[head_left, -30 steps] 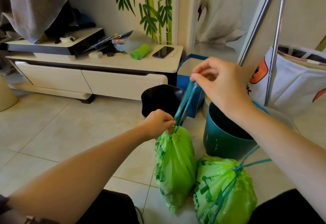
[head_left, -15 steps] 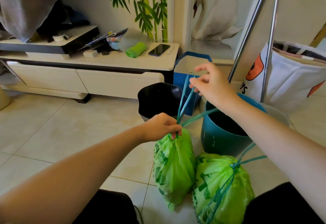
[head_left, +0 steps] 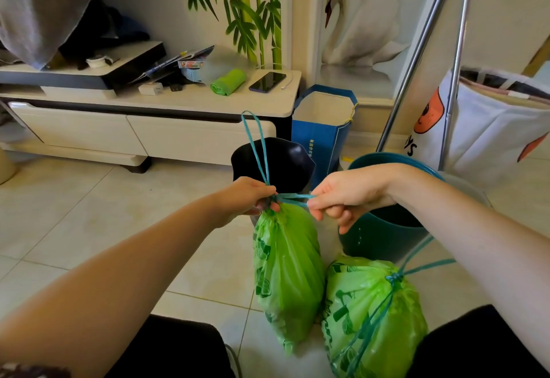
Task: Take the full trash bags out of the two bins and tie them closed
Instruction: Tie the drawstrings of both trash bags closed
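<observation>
Left hand [head_left: 248,197] clenched around gathered neck of hanging green trash bag [head_left: 287,270], steadying it for the knot; one drawstring loop [head_left: 256,145] standing free above; right hand [head_left: 348,196] pinching other strand, drawn sideways to cinch; second bag [head_left: 372,315], already knotted, resting on floor beside emptied teal bin [head_left: 384,235]

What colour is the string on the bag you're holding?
Teal blue; the drawstring shows best in the head view, against the green bag.

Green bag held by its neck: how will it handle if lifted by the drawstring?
Likely floppy: the green bag hangs long and creased below the left hand. Probably light; the thin drawstring pulled by the right hand looks unstrained. It may swing.
</observation>
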`<action>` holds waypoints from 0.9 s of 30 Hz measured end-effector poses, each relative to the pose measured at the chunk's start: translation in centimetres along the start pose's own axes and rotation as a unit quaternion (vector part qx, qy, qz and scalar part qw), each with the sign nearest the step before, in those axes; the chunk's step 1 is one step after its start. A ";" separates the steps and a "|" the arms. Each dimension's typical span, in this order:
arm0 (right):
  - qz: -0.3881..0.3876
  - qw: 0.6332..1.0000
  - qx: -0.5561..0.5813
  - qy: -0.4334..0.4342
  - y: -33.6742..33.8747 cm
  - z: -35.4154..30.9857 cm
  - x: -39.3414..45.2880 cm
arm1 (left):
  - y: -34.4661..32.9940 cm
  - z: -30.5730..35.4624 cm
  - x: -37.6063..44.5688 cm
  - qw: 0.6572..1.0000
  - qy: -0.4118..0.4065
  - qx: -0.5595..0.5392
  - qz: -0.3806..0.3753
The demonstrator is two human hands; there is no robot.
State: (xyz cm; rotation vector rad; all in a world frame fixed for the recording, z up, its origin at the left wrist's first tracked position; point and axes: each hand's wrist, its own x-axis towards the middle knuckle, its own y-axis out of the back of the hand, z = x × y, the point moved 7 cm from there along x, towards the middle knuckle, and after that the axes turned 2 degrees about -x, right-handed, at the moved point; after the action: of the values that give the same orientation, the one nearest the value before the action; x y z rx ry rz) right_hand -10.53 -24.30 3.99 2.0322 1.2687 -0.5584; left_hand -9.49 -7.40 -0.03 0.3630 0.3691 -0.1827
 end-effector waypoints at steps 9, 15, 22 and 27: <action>0.127 0.991 -0.022 -0.047 0.3 2.2 2.1 | 0.6 0.3 -0.5 0.992 -0.066 0.092 -0.047; 0.242 0.963 -0.023 0.114 -0.8 0.6 5.3 | 0.3 1.6 -1.0 0.978 -0.157 0.131 -0.025; 0.323 0.934 -0.031 0.151 -1.0 0.1 6.9 | -0.2 2.0 -0.7 0.966 -0.217 0.140 -0.009; 0.340 0.928 -0.026 0.149 -0.3 0.0 7.0 | 0.3 1.7 -0.1 0.950 -0.214 0.217 0.066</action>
State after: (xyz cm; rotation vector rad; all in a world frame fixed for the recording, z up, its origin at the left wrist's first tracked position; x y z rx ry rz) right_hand -7.70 -19.90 -0.68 2.3825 0.6336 0.1144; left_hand -8.92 -7.79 1.60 0.7651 -0.1320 -0.2057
